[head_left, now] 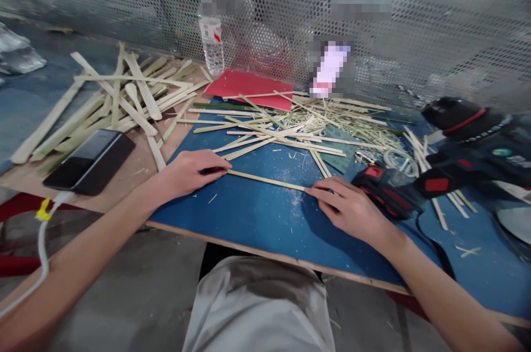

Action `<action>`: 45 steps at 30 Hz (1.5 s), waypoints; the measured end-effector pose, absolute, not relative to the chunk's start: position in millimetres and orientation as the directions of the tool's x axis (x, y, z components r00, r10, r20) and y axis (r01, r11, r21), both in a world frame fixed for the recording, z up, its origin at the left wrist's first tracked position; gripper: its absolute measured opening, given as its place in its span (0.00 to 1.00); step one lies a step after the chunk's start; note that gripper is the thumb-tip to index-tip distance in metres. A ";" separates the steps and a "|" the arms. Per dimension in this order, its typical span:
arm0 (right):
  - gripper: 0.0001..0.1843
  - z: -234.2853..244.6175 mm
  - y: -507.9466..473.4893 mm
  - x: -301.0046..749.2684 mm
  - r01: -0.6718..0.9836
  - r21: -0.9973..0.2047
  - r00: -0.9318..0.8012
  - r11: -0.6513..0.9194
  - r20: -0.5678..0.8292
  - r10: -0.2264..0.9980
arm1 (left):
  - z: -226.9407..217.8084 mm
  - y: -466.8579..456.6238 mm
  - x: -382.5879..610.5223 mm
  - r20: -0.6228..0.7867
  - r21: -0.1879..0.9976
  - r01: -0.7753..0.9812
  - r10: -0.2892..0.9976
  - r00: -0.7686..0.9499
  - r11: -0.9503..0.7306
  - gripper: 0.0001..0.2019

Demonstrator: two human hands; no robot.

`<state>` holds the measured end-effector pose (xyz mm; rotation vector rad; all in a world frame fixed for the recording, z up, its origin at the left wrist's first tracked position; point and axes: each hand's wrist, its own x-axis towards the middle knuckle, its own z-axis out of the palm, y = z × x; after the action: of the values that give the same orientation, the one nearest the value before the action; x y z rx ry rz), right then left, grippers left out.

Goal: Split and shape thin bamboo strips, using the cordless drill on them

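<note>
the left hand is curled shut around a thin dark tool, whose tip meets the left end of a bamboo strip. the right hand is loosely curled, palm down, with thumb and forefinger closed on the right end of that strip. the strip lies flat on the blue desk, stretched between the two hands, with pale dust and small chips scattered on the surface around it.

just to the right of the right hand, almost touching its knuckles, lies a black and red power drill on its side. beyond both hands, further up the desk, sits a tangled heap of thin strips and shavings, with a dull green sheet partly under it. behind that heap lies a red sheet, and a clear water bottle stands beside it against a perforated metal wall.

to the left of the left hand rests a black phone on bare wood, with a white cable hanging near it. past the phone is a loose pile of wider slats.
</note>
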<state>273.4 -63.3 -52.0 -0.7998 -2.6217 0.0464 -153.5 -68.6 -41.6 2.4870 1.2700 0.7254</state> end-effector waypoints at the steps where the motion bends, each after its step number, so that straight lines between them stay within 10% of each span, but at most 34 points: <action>1: 0.19 -52.0 -63.4 272.2 0.528 -0.150 -0.753 0.836 0.372 0.543 | -41.1 -69.0 -153.1 0.316 0.432 0.687 0.812 0.491 -0.584 0.12; 25: 0.15 -54.2 -56.2 262.0 0.479 -0.120 -0.778 0.870 0.400 0.484 | -28.9 -57.0 -97.0 0.235 0.409 0.664 0.776 0.586 -0.626 0.13; 45: 0.16 -64.6 -58.9 260.1 0.465 -0.230 -0.712 0.855 0.476 0.515 | -37.1 -81.1 -92.3 0.145 0.456 0.834 0.951 0.274 -0.310 0.17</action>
<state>260.1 -58.9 -64.6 -0.7141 -2.4892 0.1258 -92.3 -81.1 -37.1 2.2581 1.6377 0.5718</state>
